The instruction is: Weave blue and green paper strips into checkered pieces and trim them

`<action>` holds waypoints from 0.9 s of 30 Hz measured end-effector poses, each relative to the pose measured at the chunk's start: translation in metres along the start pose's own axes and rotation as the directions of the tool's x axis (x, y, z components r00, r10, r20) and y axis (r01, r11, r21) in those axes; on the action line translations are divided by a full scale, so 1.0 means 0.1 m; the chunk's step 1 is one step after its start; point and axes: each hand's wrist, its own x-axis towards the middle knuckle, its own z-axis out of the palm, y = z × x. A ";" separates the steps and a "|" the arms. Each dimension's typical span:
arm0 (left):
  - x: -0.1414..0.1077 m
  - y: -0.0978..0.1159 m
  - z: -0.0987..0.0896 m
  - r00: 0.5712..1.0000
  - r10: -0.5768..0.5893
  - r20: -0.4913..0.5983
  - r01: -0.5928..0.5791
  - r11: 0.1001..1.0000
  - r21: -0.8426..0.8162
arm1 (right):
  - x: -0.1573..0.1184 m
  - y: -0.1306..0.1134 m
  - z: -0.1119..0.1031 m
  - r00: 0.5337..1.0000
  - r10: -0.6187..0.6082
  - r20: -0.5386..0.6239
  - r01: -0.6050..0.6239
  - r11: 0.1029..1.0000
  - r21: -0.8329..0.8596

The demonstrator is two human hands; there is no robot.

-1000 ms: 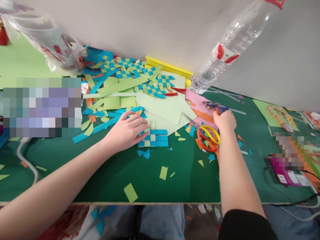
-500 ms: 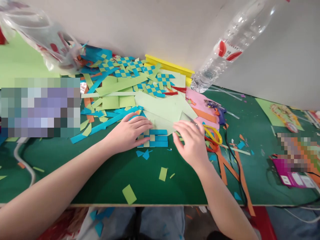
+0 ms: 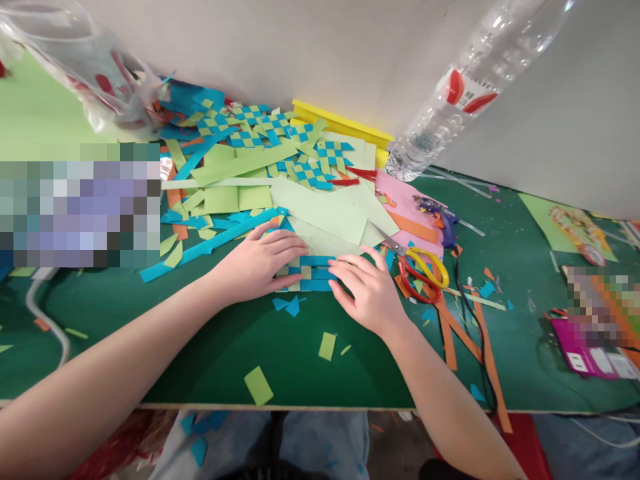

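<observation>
A small weave of blue and pale green paper strips (image 3: pixel 320 273) lies flat on the green table. My left hand (image 3: pixel 260 262) rests on its left part, fingers spread and pressing it down. At the right ends of the blue strips is my right hand (image 3: pixel 367 287), its fingers apart and the fingertips touching the strips. Pale green paper sheets (image 3: pixel 335 213) lie just beyond both hands. Scissors with yellow and red handles (image 3: pixel 425 270) lie right of my right hand.
Several finished blue-green woven pieces (image 3: pixel 260 123) are heaped with loose strips at the back. A clear bottle (image 3: pixel 460 93) and a bagged plastic cup (image 3: pixel 90 73) stand there too. A black cable (image 3: pixel 473 320) crosses the right side.
My right hand has moved left from beside the scissors to the ends of the blue strips, leaving the scissors more in view. My left hand has stayed on the weave.
</observation>
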 end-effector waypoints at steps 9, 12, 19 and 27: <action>-0.01 -0.02 0.02 1.000 0.015 0.005 -0.015 0.999 0.039 | 0.00 0.01 0.00 0.999 -0.002 0.034 0.002 1.000 -0.013; -0.01 -0.03 0.02 1.000 0.011 0.010 -0.012 0.999 0.042 | 0.00 0.00 0.00 0.999 -0.001 0.040 0.002 1.000 -0.012; 0.00 -0.02 0.00 1.000 0.021 -0.006 -0.021 0.999 0.043 | 0.00 0.01 0.00 1.000 -0.008 0.030 0.008 1.000 -0.018; -0.01 -0.04 0.01 1.000 0.028 0.010 -0.028 0.997 0.068 | 0.00 0.01 0.02 0.999 -0.010 0.034 0.010 1.000 -0.014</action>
